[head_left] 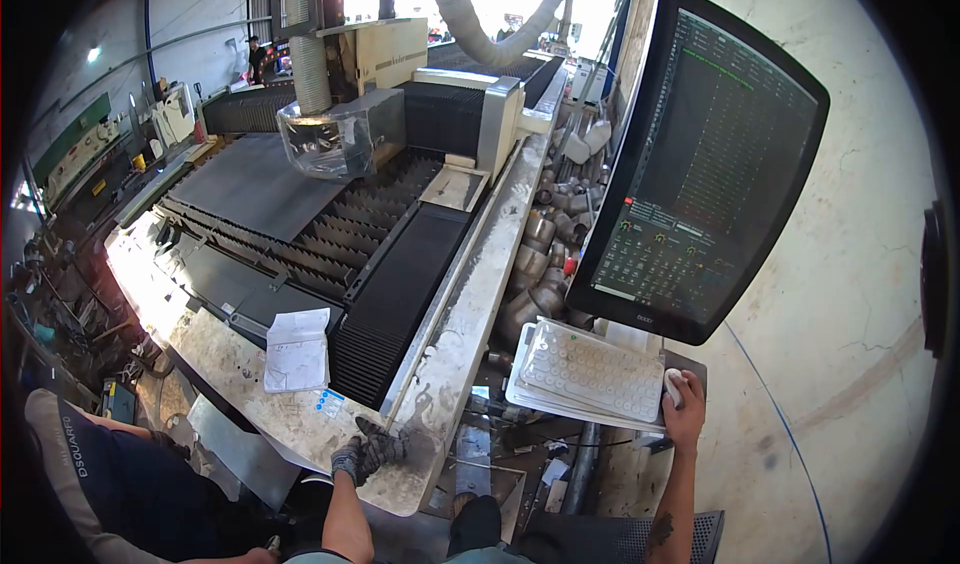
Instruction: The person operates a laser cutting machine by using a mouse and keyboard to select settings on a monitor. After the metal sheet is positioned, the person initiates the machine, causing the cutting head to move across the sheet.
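My left hand point(368, 454), in a dark grey glove, rests on the worn front corner of the machine's frame point(240, 374), fingers spread. Bare, my right hand point(684, 404) is wrapped round a white mouse point(674, 388) at the right end of a small shelf. Beside the mouse lies a white keyboard point(590, 372) under a clear cover. Above them stands a large tilted monitor point(715, 164) with a dark screen of green and red marks. An open notebook point(297, 352) lies on the frame, up and left of my left hand.
A dark metal sheet point(255, 184) lies on the slatted cutting bed, below the cutting head's clear shield point(325, 139). Metal pipe pieces point(535, 264) are heaped between machine and monitor. Another person point(130, 484) is at the lower left. A blue cable point(785, 429) runs along the floor.
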Tool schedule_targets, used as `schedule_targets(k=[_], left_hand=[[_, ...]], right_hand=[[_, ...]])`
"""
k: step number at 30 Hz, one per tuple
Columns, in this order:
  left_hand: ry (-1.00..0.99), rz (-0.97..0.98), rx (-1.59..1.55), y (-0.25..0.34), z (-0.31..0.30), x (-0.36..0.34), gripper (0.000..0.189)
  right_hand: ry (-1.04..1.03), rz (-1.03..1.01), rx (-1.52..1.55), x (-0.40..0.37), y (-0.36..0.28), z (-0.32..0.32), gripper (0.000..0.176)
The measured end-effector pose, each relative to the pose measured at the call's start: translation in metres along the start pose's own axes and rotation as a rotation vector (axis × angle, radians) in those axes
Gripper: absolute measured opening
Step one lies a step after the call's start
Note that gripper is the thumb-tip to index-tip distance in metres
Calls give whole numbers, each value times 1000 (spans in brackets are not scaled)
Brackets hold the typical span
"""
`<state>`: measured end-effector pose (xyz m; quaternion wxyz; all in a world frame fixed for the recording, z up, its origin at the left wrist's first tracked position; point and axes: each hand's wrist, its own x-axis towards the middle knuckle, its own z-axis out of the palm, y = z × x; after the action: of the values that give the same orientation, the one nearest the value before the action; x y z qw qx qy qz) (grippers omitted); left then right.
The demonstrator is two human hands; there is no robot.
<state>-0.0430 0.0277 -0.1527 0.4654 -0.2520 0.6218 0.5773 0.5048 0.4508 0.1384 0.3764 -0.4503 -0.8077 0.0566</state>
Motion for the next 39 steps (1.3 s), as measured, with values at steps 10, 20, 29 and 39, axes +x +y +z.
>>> schedule_targets(k=[10, 20, 29, 39], left_hand=[[-83, 3, -27, -12, -14, 37, 50], [-261, -27, -309, -10, -13, 40, 44], [-189, -32, -232, -5, -4, 26, 45], [-276, -13, -215, -7, -14, 42, 46]], right_hand=[[26, 20, -13, -2, -2, 0, 42], [18, 41, -55, 0, -8, -4, 44], [27, 8, -58, 0, -10, -6, 42], [46, -6, -59, 1, -10, -6, 41]])
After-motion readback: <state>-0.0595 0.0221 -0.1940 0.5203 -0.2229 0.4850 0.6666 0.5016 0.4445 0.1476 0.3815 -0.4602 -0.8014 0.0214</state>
